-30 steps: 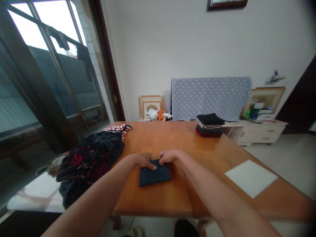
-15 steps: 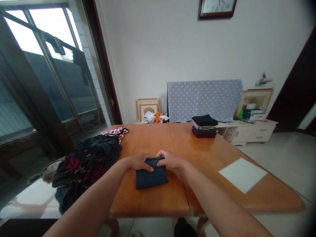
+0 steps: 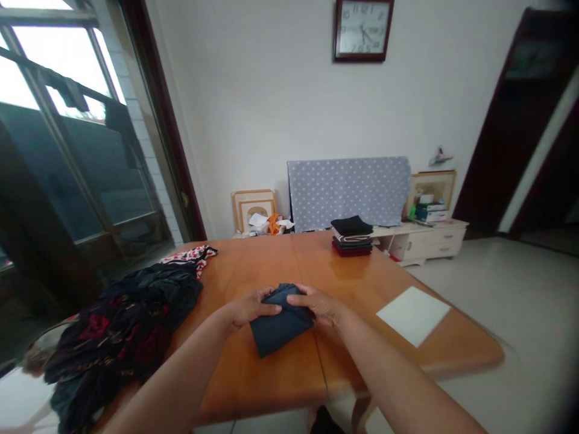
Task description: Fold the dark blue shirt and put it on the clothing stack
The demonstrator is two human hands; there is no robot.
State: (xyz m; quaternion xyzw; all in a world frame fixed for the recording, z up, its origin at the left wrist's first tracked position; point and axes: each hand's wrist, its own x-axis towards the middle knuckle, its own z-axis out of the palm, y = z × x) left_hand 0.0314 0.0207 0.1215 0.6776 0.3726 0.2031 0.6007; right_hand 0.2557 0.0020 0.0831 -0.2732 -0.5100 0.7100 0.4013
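A small folded dark blue cloth point(image 3: 278, 333) lies on the wooden table point(image 3: 271, 386) in front of me. My left hand point(image 3: 248, 307) grips its far left edge, fingers curled over the fabric. My right hand point(image 3: 319, 306) holds the far right edge the same way, and the far edge is lifted off the table between both hands.
A heap of dark clothes with red flowers point(image 3: 122, 328) covers the table's left side. A neat stack of folded cloths point(image 3: 351, 235) sits at the far edge. A white sheet point(image 3: 412, 314) lies at the right. Beyond stand a low white cabinet point(image 3: 425, 240) and a dotted board point(image 3: 348, 190).
Both hands closed on the blue cloth's far edge and raised it; before, it lay flat under my fingers. My view tilted upward and to the right.
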